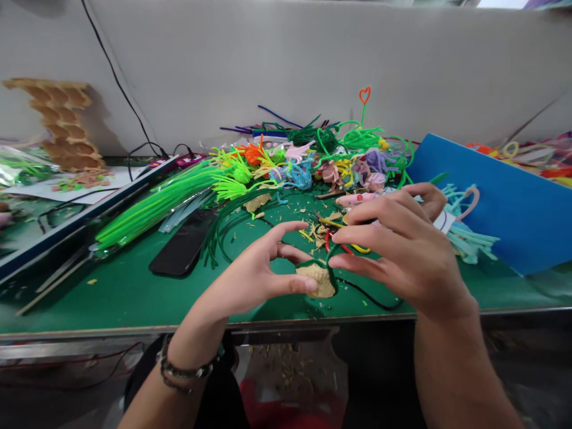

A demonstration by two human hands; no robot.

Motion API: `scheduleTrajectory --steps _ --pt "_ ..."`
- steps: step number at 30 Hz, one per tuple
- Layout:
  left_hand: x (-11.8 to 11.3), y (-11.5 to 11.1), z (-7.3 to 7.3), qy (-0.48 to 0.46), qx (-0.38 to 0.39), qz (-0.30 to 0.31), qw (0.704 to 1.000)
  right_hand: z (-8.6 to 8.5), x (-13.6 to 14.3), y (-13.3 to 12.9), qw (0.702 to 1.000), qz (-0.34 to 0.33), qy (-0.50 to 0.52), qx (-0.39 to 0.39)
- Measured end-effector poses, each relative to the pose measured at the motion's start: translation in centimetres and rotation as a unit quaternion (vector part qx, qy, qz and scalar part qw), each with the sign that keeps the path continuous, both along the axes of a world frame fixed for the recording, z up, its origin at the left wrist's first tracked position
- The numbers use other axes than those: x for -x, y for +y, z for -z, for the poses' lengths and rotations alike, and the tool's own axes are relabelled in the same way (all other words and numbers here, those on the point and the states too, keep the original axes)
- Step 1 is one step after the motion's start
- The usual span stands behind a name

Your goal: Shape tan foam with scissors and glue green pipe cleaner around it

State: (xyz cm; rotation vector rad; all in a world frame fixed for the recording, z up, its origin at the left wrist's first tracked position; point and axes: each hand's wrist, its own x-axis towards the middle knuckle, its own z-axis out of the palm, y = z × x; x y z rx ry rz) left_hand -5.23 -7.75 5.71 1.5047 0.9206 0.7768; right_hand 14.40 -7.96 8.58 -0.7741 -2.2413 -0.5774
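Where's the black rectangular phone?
In the head view, the black phone lies left of the left hand on the green tabletop, between the bright green stem bundle and dark green fuzzy stems.

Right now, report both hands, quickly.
Left hand: closed, holding the tan piece.
Right hand: fingers at the green strand; whether they grip it cannot be told.

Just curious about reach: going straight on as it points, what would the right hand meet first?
Probably the green stem at the tan piece, by the right hand's fingertips; depth is unclear, they may touch.
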Motion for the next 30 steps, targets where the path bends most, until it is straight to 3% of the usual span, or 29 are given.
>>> scheduleTrajectory --steps 6,11,17,30 --pt "0.0 0.0 0.2 -0.019 0.024 0.031 0.999 -0.1 0.0 0.2 0.998 -0.03 0.013 0.055" --pt "-0.5 -0.2 0.7 -0.033 0.019 0.056 0.998 -0.4 -0.6 0.2 0.983 -0.057 -0.003 0.172" --pt "-0.8 -0.6 1.0 0.072 -0.057 0.056 0.994 -0.3 -1.5 0.2 0.957 -0.029 -0.057 0.284" --pt "-1.0 -1.0 0.3 0.226 -0.184 0.051 0.955 0.0 -1.1 0.7 0.935 -0.027 -0.111 0.336"
